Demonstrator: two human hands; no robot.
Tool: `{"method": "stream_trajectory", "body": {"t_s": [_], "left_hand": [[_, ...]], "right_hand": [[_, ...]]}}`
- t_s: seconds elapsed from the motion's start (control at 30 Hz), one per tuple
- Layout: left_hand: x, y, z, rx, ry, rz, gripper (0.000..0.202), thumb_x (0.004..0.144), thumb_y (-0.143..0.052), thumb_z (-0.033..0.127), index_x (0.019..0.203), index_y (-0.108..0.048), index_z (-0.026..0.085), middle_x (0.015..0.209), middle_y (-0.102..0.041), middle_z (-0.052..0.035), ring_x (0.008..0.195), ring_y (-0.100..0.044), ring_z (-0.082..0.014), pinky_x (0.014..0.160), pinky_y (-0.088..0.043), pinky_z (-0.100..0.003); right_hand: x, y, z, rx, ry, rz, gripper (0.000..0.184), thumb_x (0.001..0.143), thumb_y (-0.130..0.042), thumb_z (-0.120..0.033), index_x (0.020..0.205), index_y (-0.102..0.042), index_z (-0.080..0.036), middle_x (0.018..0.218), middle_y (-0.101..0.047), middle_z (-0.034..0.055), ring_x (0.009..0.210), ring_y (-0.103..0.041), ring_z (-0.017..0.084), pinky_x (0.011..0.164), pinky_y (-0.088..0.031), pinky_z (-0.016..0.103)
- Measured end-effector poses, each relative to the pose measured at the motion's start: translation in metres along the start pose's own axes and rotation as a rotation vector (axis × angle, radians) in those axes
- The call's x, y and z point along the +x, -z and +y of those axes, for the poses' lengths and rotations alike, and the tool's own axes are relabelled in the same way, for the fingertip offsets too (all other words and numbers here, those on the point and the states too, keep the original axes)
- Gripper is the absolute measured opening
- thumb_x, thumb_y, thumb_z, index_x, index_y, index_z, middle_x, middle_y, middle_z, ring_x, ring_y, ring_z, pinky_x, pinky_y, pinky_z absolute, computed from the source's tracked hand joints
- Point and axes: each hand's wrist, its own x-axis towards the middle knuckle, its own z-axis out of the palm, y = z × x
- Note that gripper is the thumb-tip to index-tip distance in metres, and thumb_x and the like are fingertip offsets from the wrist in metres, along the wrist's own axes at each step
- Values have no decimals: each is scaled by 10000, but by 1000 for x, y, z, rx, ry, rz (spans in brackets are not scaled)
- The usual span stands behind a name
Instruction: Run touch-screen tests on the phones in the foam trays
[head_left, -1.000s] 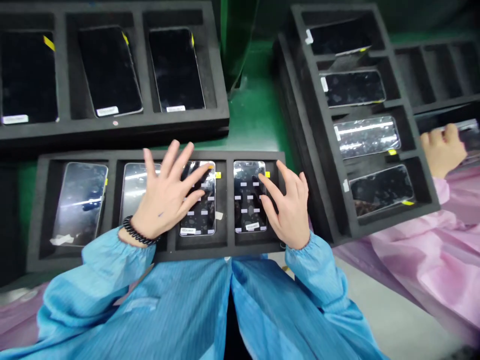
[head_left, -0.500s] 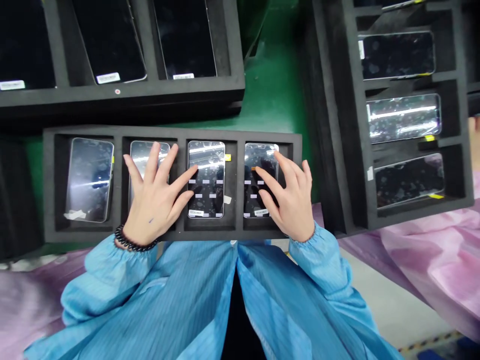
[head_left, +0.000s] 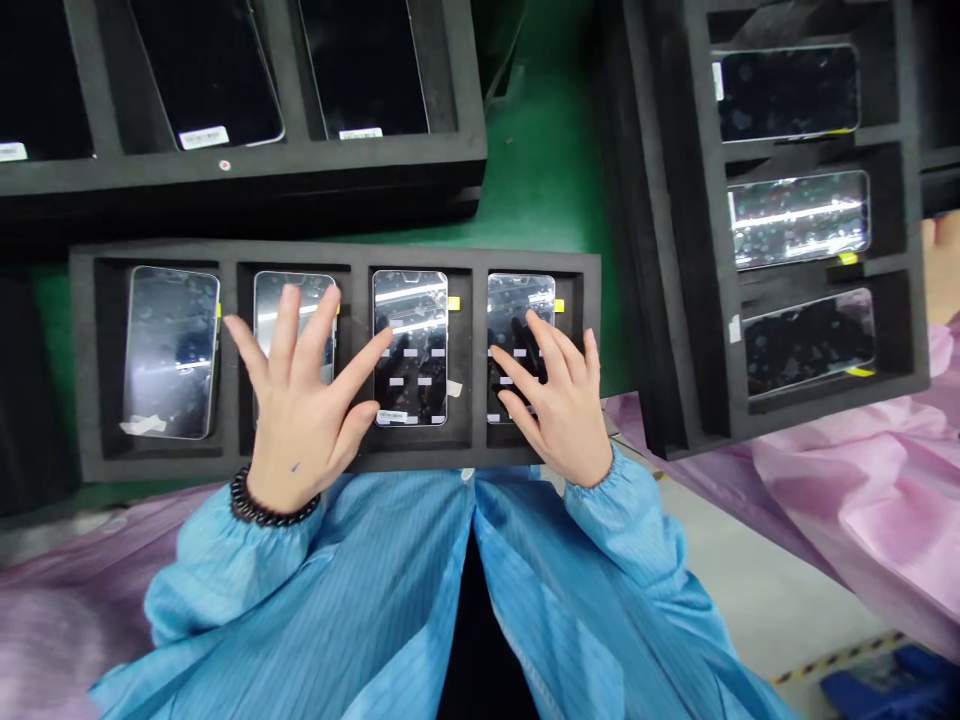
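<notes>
A long black foam tray (head_left: 337,252) holds several glossy smartphones, one per slot. My left hand (head_left: 296,410), with a dark beaded bracelet, is open above the second phone (head_left: 294,305), its thumb reaching toward the third phone (head_left: 410,345), which carries small white tags. My right hand (head_left: 559,400) spreads its fingers over the fourth phone (head_left: 519,305), covering its lower part. The first phone (head_left: 171,352) lies uncovered at the left end. Whether my fingertips touch the glass I cannot tell.
Black foam trays of phones (head_left: 817,240) stand at the right and far side (head_left: 225,170), on a green mat (head_left: 540,170). A co-worker's hand (head_left: 941,265) and pink sleeve (head_left: 847,500) are at the right edge. A blue crate (head_left: 885,685) sits at the bottom right.
The view has swung, so the trays now sit squarer and higher in the picture. My hands stay spread over the phones, shifted slightly. The co-worker's hand has moved toward the right edge.
</notes>
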Motion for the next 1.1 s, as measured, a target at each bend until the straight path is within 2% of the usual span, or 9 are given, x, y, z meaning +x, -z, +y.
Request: {"method": "stream_trajectory", "body": {"t_s": [0.13, 0.2, 0.33, 0.47, 0.53, 0.63, 0.73, 0.93, 1.1], "left_hand": [[-15, -4, -8, 44, 15, -92, 557, 1035, -380, 420, 1586, -299, 436, 1739, -49, 35, 1611, -38, -399, 1231, 74, -771], [-16, -5, -8, 46, 11, -86, 566, 1040, -362, 423, 1599, -271, 422, 1741, -47, 20, 1611, -45, -398, 1233, 69, -765], [-14, -6, -3, 26, -45, -22, 564, 1048, -285, 483, 1604, -291, 386, 1745, -43, 9, 1615, -43, -383, 1253, 84, -722], [-9, -10, -1, 40, -79, -129, 547, 1032, -403, 457, 1573, -374, 381, 1743, -35, -6, 1607, -58, -410, 1237, 93, -741], [-7, -10, -1, 39, -63, -138, 555, 1036, -391, 460, 1584, -347, 385, 1744, -24, 1, 1609, -44, -402, 1239, 88, -739], [-6, -6, -2, 38, -42, -64, 575, 1048, -300, 498, 1611, -273, 381, 1746, -17, 13, 1614, -23, -387, 1246, 80, -733], [-7, -2, -1, 54, -46, -19, 564, 1053, -263, 496, 1607, -275, 396, 1746, -34, 19, 1616, -32, -377, 1248, 68, -735], [-13, -7, 0, 91, -84, -48, 587, 1050, -339, 417, 1624, -220, 377, 1746, -20, -12, 1620, -16, -356, 1257, 100, -695], [-5, -15, -2, 118, -52, -42, 588, 1049, -355, 405, 1623, -240, 352, 1744, -45, -67, 1617, -11, -377, 1235, 60, -735]], "right_hand": [[-11, 5, 7, 33, -45, 129, 382, 1032, -501, -311, 1398, -604, -279, 1650, -374, 104, 1422, -472, 317, 1247, -244, 606], [-18, 7, 12, 20, -76, 164, 376, 1024, -516, -293, 1386, -618, -278, 1656, -360, 94, 1407, -486, 324, 1244, -250, 607], [-25, 5, 17, -23, -118, 123, 345, 1029, -522, -301, 1346, -647, -250, 1614, -414, 132, 1405, -486, 335, 1230, -258, 628], [-21, 5, 11, 7, -92, 142, 354, 1039, -504, -313, 1366, -627, -256, 1583, -443, 150, 1409, -480, 310, 1236, -251, 614], [-16, 5, 7, 18, -55, 135, 361, 1045, -489, -325, 1378, -616, -266, 1574, -454, 152, 1406, -482, 298, 1240, -249, 608], [-11, 3, 4, 14, -20, 89, 362, 1047, -485, -347, 1372, -617, -255, 1580, -455, 159, 1408, -481, 303, 1242, -242, 619], [-10, 2, 5, 23, -36, 91, 365, 1045, -488, -340, 1371, -619, -242, 1580, -452, 166, 1408, -481, 314, 1238, -255, 618], [-19, 5, 11, 37, -60, 144, 382, 1037, -498, -307, 1401, -603, -250, 1574, -453, 155, 1388, -494, 311, 1237, -266, 608], [-17, 4, 13, 15, -45, 127, 378, 1034, -508, -317, 1389, -619, -247, 1585, -451, 165, 1395, -486, 315, 1226, -275, 629]]}}
